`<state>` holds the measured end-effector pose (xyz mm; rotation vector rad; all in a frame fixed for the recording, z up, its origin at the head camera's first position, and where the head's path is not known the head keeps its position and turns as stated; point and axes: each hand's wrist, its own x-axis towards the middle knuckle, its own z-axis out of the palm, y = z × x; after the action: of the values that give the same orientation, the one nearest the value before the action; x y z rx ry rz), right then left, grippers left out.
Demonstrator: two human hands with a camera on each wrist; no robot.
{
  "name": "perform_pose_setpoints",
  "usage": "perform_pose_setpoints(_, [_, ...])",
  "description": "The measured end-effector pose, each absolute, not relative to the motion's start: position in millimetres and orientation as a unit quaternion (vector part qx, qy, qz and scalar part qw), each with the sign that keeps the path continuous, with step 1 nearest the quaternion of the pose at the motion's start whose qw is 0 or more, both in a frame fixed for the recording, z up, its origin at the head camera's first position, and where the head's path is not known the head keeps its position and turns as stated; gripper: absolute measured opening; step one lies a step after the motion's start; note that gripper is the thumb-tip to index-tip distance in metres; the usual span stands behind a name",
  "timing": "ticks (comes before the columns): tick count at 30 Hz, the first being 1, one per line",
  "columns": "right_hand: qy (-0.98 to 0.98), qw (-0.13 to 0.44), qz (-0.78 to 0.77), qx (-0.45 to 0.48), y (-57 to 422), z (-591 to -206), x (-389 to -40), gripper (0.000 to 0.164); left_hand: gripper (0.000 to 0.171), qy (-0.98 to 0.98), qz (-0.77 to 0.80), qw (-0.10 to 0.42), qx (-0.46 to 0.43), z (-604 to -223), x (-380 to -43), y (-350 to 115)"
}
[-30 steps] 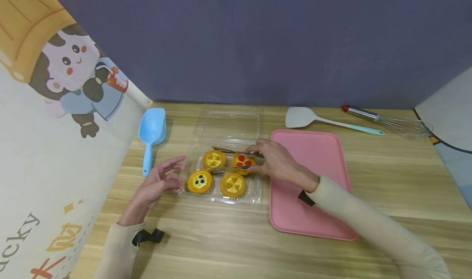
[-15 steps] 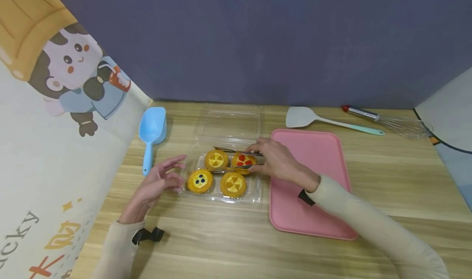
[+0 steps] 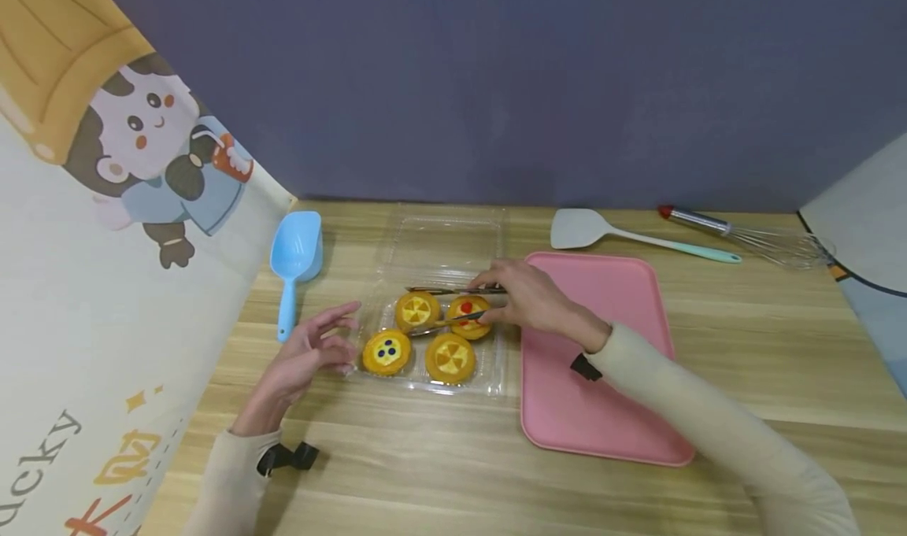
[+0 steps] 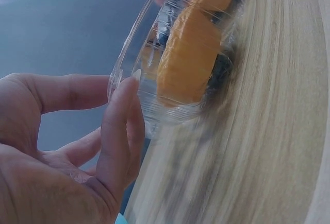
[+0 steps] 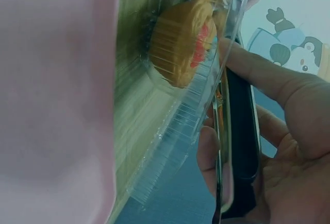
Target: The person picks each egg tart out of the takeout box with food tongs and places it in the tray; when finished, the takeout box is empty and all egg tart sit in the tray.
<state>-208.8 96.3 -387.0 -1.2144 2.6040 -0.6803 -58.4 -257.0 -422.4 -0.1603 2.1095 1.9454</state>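
Note:
A hinged clear plastic container (image 3: 492, 375) lies with its lid folded back. Inside sit several toy-like egg tarts: a back-left tart with orange wedges (image 3: 416, 310), a red-topped tart (image 3: 466, 329), a blueberry tart (image 3: 386, 353) and a front-right tart with orange wedges (image 3: 450, 358). My left hand (image 3: 312, 347) pinches the container's left rim between thumb and fingers, as the left wrist view shows. My right hand (image 3: 531, 296) holds metal tongs (image 3: 439, 322) over the red-topped tart, partly covering it. The tongs' arms stand apart on either side of the back-left tart; whether they touch it I cannot tell.
Right of the container lies a pink tray (image 3: 602, 410), beneath my right forearm. A blue scoop (image 3: 294, 245) is at the left. Along the back wall are a white spatula (image 3: 581, 229) and a whisk (image 3: 751, 237).
The near arm of the tongs now crosses the red topping more, with my right thumb shifted slightly away from me. The back-left tart has slid a little to the right. My left hand stays at the rim.

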Motion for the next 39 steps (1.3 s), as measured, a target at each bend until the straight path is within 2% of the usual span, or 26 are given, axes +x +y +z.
perform_pose_setpoints(25, [0.869, 0.012, -0.304, -0.391, 138, -383, -186, 0.051, 0.078, 0.734, 0.664, 0.127, -0.063, -420, -57, -256])
perform_pose_setpoints(39, [0.874, -0.094, -0.308, -0.363, 198, -378, -205, 0.051, 0.078, 0.737, 0.662, 0.116, -0.07, -422, -63, -252])
